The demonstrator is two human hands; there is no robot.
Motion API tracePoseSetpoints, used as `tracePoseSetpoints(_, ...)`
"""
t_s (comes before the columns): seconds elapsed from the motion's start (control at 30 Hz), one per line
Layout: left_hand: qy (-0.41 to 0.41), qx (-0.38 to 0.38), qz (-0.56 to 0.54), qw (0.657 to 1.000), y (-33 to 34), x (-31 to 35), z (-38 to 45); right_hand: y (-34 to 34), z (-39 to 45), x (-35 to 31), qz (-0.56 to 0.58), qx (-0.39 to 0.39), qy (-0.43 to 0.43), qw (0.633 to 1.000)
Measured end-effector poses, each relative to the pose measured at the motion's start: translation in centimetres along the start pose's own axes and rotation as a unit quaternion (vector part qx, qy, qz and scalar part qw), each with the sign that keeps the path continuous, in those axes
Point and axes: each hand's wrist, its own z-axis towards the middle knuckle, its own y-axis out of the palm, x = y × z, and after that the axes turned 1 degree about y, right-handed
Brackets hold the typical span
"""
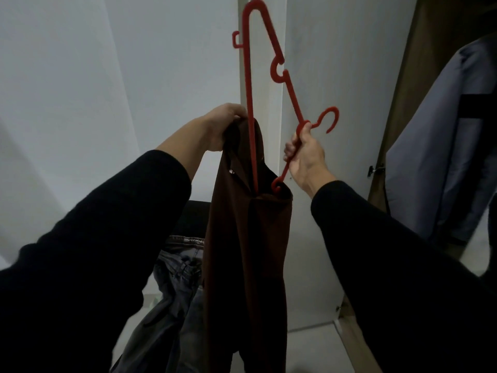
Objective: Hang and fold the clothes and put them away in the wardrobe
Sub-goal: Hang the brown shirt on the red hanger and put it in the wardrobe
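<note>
Both our hands are busy: left grip (pixel 224 125) clutches the brown garment (pixel 247 238), right grip (pixel 304 154) grasps the red hanger (pixel 248 76).

Open space lies left of the white wardrobe door edge (pixel 259 84), before the pale wall (pixel 80 76). At right, the grey hanging garment (pixel 441 146) fills the wardrobe opening. Below, grey denim jeans (pixel 172 281) cover the surface beneath the brown hanging garment (pixel 247 251).
</note>
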Motion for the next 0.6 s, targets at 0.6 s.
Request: tracePoseSetpoints(0.6, -0.044, 0.062, 0.097, 0.992, -3.1, -1.9, 0.4, -6.1, 0.6, 2.7, -0.425, 0.062, 0.007, 0.903)
